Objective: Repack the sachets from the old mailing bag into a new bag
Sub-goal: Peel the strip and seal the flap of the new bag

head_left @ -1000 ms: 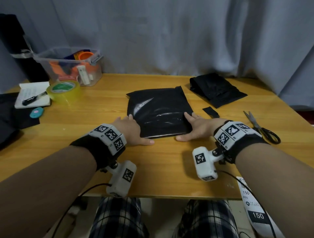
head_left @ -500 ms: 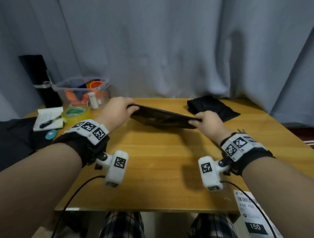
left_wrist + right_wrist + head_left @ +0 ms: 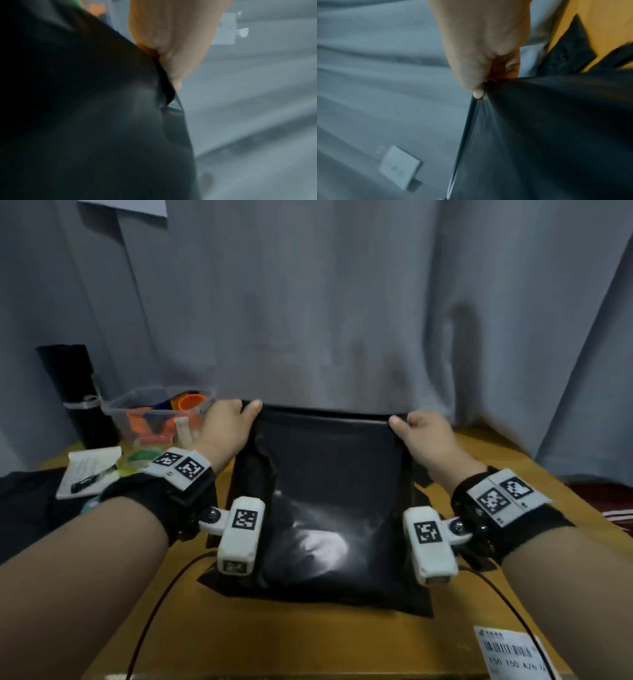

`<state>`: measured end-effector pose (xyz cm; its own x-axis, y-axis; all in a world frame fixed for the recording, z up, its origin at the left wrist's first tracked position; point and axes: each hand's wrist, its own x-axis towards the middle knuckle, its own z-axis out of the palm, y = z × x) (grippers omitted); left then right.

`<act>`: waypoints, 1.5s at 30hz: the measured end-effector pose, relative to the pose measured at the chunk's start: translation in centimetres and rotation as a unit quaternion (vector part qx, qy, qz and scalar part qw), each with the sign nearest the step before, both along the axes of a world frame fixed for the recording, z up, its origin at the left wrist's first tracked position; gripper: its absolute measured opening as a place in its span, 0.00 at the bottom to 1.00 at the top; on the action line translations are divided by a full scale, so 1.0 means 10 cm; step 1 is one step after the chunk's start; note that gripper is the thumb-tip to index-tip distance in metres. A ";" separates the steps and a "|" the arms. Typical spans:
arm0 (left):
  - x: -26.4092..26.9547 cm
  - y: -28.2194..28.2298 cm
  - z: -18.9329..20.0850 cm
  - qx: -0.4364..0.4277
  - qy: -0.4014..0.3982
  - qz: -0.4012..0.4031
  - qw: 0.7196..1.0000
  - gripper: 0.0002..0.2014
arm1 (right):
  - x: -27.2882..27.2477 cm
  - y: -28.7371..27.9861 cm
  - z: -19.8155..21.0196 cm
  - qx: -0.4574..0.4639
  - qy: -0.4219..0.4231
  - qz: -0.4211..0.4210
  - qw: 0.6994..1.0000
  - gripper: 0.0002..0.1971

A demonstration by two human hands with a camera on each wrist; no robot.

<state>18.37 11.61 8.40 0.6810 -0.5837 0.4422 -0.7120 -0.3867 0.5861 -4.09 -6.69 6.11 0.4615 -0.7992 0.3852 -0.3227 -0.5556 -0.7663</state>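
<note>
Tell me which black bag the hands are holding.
The glossy bag in front: left hand and right hand pinch its top corners. The other bag lies on the table behind it, untouched.

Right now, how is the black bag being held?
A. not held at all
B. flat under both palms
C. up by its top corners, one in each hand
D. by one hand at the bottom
C: the left hand and the right hand each pinch a top corner of the bag, which hangs down to the table.
</note>
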 end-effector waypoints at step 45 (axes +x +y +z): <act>-1.70 0.14 -0.81 0.191 -0.078 -0.282 0.937 0.17 | -1.46 0.69 -0.45 0.020 0.351 0.058 0.935 0.12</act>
<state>1.33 13.04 0.26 0.1619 -0.9671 0.1964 -0.9318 -0.0843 0.3530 -18.73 0.24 1.62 0.6733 -0.7357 -0.0737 -0.6929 -0.5930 -0.4102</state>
